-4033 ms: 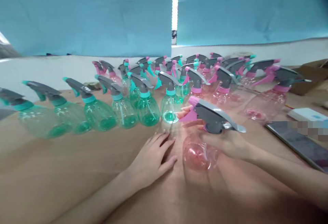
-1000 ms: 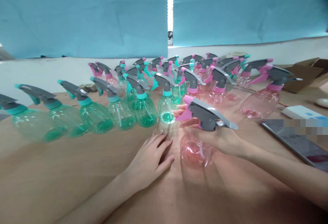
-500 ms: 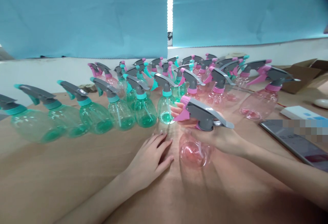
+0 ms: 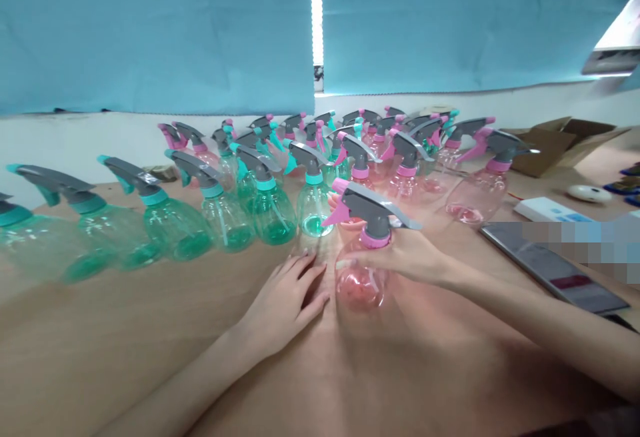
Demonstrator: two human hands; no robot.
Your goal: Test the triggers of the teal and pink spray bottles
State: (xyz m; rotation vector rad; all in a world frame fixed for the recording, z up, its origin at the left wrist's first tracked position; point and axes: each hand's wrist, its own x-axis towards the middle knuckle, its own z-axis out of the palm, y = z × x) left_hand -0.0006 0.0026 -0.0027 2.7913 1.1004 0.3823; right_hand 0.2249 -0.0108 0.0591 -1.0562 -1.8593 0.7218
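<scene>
My right hand (image 4: 407, 250) is wrapped round the neck and upper body of a clear pink spray bottle (image 4: 363, 290). That bottle stands upright on the table, its grey and pink trigger head pointing left. Flat on the wood to its left rests my left hand (image 4: 280, 300), fingers spread, holding nothing. Just beyond my fingertips a row of green spray bottles (image 4: 274, 220) with turquoise collars runs off to the left. Pink spray bottles (image 4: 404, 184) stand behind the held one, partly hidden by it and my hand.
More pink and green spray bottles (image 4: 295, 124) crowd the back by the wall. To the right lie a phone (image 4: 545, 267), a white box (image 4: 550, 210), a white computer mouse (image 4: 590, 194) and an open cardboard box (image 4: 545, 147). Blue curtains (image 4: 160, 30) hang behind.
My right hand has set the pink spray bottle more upright, its head now straighter over the body. The whole view has shifted slightly, so things appear further left. My left hand stays flat.
</scene>
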